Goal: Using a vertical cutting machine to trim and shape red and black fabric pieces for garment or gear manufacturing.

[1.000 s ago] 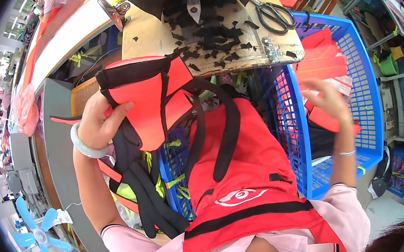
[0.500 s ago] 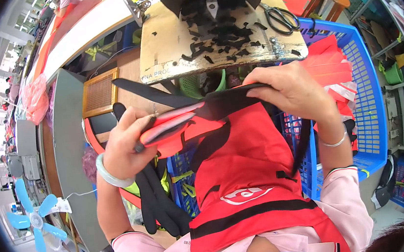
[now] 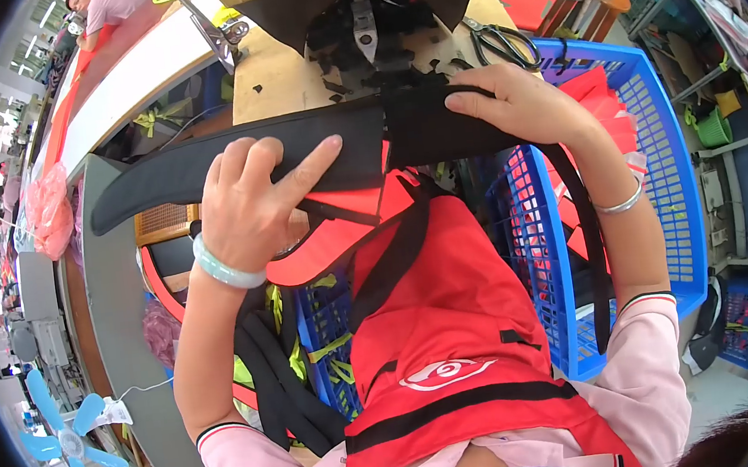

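Between my hands a black padded strap with red fabric (image 3: 338,237) on its underside is stretched out at the front of the sewing machine (image 3: 363,29). My left hand (image 3: 247,197) grips the black strap (image 3: 175,163) near its middle, index finger laid out along the top; its thumb is mostly hidden. The strap's curved end reaches left past that hand. My right hand (image 3: 515,105) pinches the wider black panel (image 3: 435,122) at its right, thumb on top. A thin black strip (image 3: 590,247) hangs down beside my right forearm. The panel lies just below the machine's foot.
Black scraps and scissors (image 3: 504,42) lie on the machine bed (image 3: 276,80). A blue basket (image 3: 671,157) with red pieces stands at the right. Black strips (image 3: 285,380) hang at the lower left, near a blue fan (image 3: 69,439). Another person (image 3: 118,10) sits far left.
The folded piece has been spread out, black side up, its strap end now reaching left. Both hands have moved up toward the machine, and my left index finger has straightened.
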Tool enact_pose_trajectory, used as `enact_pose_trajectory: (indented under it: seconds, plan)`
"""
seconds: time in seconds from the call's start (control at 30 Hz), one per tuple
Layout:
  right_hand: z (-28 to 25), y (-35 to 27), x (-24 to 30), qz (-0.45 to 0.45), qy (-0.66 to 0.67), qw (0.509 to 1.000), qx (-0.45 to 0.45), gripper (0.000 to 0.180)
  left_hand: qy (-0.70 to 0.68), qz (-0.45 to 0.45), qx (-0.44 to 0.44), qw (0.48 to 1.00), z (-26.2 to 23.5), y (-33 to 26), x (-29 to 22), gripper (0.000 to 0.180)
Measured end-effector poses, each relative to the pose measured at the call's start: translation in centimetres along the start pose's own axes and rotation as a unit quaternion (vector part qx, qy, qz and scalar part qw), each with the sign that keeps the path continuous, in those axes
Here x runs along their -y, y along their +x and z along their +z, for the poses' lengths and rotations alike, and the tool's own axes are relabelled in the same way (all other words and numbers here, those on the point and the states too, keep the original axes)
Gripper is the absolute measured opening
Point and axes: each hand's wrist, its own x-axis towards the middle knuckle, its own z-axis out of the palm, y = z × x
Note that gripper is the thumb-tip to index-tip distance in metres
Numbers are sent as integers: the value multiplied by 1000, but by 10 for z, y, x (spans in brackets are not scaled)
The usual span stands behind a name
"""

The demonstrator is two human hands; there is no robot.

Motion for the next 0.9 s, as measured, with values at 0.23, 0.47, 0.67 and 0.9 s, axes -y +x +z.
enact_pose_trajectory:
  seconds: [0.23,0.47,0.67,0.9]
  plan:
    - [1,28,-22,-12,-8,999,-35,48,-34,5,14,999,21,15,19,76]
    - [-8,46,-34,45,-15,998,30,47,8,6,17,1000,30,22,22,58]
    - [-18,53,-32,31,-33,999,13,50,8,-27,20,999,26,29,17,71]
    - [-28,72,-34,76,-26,995,64,51,11,-17,20,1000,35,36,25,60]
